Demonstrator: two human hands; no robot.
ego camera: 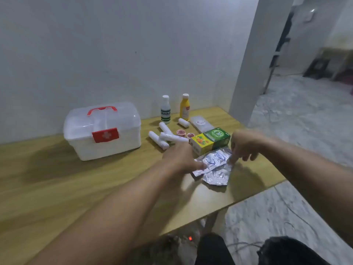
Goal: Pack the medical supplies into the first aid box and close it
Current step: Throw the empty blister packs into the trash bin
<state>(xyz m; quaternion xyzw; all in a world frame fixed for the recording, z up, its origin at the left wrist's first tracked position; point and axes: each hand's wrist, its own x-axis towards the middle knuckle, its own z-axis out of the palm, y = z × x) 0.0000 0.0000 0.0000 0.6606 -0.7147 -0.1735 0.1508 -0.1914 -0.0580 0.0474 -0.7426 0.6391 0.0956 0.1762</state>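
The white first aid box (103, 131) with a red handle and red cross latch stands closed at the left of the wooden table (57, 184). Several silver blister packs (215, 165) lie near the table's right edge. My left hand (179, 157) touches their left end with its fingertips; my right hand (246, 144) touches their right end, fingers spread and pointing down. Behind them lie a green box (217, 137) and a yellow box (200, 144), several white bandage rolls (166, 134), two small red cups (181, 132), a clear bottle (165, 109), a yellow bottle (185, 107) and a clear packet (200, 123).
The table stands against a white wall (114, 44). A white pillar (254, 60) rises at its far right corner. A marbled floor (286, 207) lies to the right, and my dark-clothed knees (286, 251) show below the table's near edge.
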